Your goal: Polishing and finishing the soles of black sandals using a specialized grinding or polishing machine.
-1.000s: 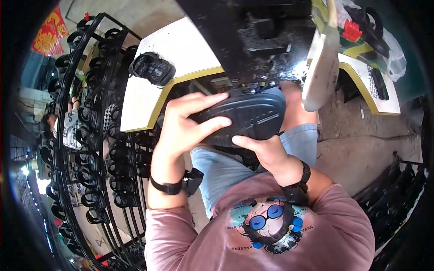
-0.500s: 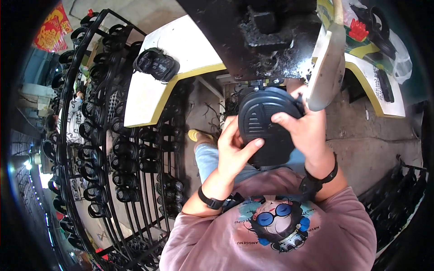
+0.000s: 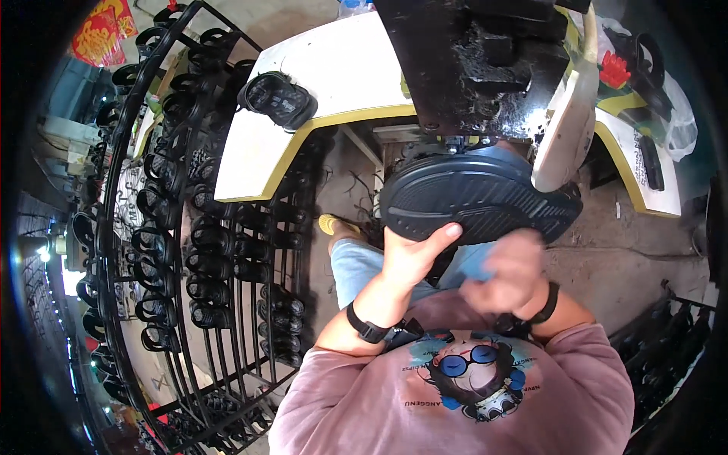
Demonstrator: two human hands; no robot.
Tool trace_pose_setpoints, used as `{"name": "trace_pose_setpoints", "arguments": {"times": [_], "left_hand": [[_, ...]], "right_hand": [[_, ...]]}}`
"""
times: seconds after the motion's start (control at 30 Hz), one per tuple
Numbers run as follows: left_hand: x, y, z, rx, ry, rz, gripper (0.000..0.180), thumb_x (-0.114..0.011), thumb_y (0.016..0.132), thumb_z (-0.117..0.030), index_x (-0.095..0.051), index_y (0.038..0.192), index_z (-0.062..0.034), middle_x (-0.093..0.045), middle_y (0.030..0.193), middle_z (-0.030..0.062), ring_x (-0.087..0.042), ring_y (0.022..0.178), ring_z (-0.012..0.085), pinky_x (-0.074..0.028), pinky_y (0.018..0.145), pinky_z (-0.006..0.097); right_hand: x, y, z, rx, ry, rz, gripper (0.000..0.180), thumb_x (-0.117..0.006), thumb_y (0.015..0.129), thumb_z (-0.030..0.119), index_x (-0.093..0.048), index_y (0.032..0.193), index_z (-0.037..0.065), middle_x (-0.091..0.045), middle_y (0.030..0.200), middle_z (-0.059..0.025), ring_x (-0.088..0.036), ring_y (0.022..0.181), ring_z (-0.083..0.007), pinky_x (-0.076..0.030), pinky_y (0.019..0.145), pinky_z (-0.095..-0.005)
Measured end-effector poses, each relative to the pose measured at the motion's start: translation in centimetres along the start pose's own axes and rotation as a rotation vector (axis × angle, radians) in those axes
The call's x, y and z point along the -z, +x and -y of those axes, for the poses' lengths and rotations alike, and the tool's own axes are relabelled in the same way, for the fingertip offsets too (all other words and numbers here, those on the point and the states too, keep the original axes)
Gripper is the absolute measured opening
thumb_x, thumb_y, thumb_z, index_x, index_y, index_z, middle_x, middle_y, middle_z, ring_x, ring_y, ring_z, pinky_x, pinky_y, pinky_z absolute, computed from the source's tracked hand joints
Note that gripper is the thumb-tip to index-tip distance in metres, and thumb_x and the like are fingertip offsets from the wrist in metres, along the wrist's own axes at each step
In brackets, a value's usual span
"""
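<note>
Shoe turn: the black rubber shoe with a grooved, ribbed sole has swung from running away from the person to lying crosswise, and the bare right hand has left the sole's face.
Shoe place: in front of the person's torso, just below the black metal machine head as seen here.
Sole axis: the long axis runs left to right, the right end slightly lower; the ribbed underside faces the person. Which end is the toe, I cannot tell.
Left hand: the bare left hand grips the shoe's near left edge, thumb against the sole.
Right hand: blurred, near the shoe's near edge; whether it touches, or how wide its fingers stand, I cannot tell.
Lever: the pale, flat, paddle-shaped lever hangs beside the machine head, its lower end overlapping the shoe's far right edge in view; contact is unclear.
Table: the white tabletop with yellow edging carries a black strappy sandal on its left part.
Table's right: a red flower-shaped piece and a clear plastic bag.
Rack: the black tubular metal rack on the left holds rows of dark sandals.
</note>
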State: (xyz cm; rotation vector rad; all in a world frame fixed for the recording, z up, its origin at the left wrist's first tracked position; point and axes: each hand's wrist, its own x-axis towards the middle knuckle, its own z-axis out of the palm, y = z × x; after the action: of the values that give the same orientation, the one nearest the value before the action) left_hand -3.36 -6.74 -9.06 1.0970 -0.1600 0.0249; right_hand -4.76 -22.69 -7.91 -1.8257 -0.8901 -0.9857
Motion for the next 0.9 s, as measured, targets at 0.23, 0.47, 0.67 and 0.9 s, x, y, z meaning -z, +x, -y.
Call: {"name": "trace_pose_setpoints", "arguments": {"times": [0.23,0.47,0.67,0.9], "left_hand": [[2.1,-1.5,1.0,0.099,-0.493,-0.127,0.046,-0.064,0.084,-0.003,-0.048,0.127,-0.0056,-0.053,0.125,0.0105,-0.052,0.115,0.0254,-0.043,0.101,0.041],[6.9,0.5,0.6,0.127,-0.612,-0.128,0.059,-0.072,0.08,-0.026,-0.046,0.13,-0.0074,-0.051,0.13,0.0088,-0.047,0.122,0.0255,-0.038,0.104,0.045],[6.8,5.1,-9.0,-0.197,0.372,-0.395,0.035,-0.063,0.085,-0.023,-0.053,0.112,-0.0029,-0.057,0.109,0.0115,-0.056,0.096,0.022,-0.045,0.09,0.038],[0.1,6.9,-9.9,-0.051,1.009,0.448,0.043,-0.085,0.059,-0.011,-0.061,0.092,0.001,-0.065,0.084,0.0048,-0.061,0.079,0.0126,-0.048,0.072,0.025]], "right_hand": [[0.5,-6.8,-5.0,-0.918,0.812,0.281,0.058,-0.076,0.072,0.033,-0.053,0.119,0.006,-0.058,0.115,-0.0074,-0.055,0.107,-0.0206,-0.043,0.093,-0.0374],[-3.7,-2.7,-2.3,-0.86,1.073,-0.361,0.045,-0.063,0.078,0.003,-0.052,0.121,0.003,-0.057,0.117,-0.0064,-0.053,0.108,-0.0202,-0.041,0.095,-0.0357],[-6.6,0.4,-1.1,-0.864,1.003,-0.202,0.033,-0.065,0.079,0.002,-0.059,0.111,0.0,-0.063,0.106,-0.0077,-0.059,0.096,-0.0177,-0.046,0.086,-0.0317],[-7.6,1.9,-1.9,-0.672,0.836,-0.098,0.035,-0.072,0.076,0.006,-0.061,0.108,0.001,-0.065,0.105,-0.0086,-0.061,0.096,-0.0172,-0.048,0.085,-0.0321]]}}
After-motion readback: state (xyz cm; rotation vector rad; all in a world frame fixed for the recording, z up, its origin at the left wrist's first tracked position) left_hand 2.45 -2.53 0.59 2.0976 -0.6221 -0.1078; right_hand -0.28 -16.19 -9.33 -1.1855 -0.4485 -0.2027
